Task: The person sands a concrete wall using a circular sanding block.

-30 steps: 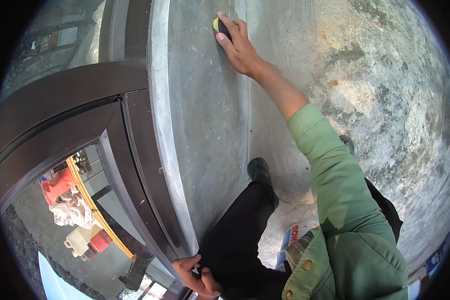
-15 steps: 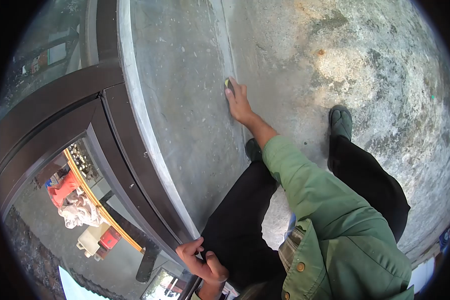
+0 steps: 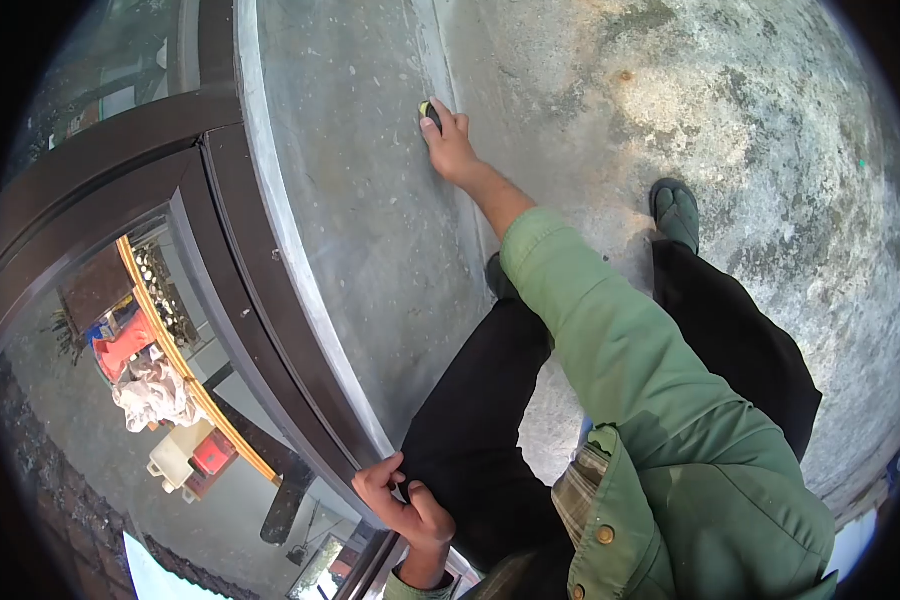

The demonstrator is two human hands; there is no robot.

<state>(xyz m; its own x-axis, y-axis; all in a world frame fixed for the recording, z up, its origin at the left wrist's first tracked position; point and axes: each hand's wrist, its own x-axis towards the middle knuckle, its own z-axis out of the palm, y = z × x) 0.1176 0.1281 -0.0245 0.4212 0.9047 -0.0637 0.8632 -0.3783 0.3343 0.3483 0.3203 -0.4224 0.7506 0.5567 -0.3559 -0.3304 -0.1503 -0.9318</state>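
My right hand (image 3: pixel 452 150) reaches forward, its fingers closed around a small rounded black and yellow-green object (image 3: pixel 431 113). It holds this low at the grey cement ledge (image 3: pixel 360 170), beside the seam where the ledge meets the rougher floor. The underside of the object is hidden. My left hand (image 3: pixel 405 505) lies against my bent knee, close to the lower end of the brown window frame (image 3: pixel 270 260). Its fingers are curled in, and I cannot tell whether something small is between them.
A pale strip (image 3: pixel 300 265) edges the frame along the ledge. The glass (image 3: pixel 100 420) shows a red item, bunched cloth and boxes near a yellow-orange band. My slippered foot (image 3: pixel 676 210) stands on the stained concrete floor (image 3: pixel 730 120); the other shoe (image 3: pixel 498 278) is by the seam.
My right hand has moved farther forward and slightly left along the seam, still gripping the black and yellow-green object. The view has shifted a little; my left hand stays by the knee.
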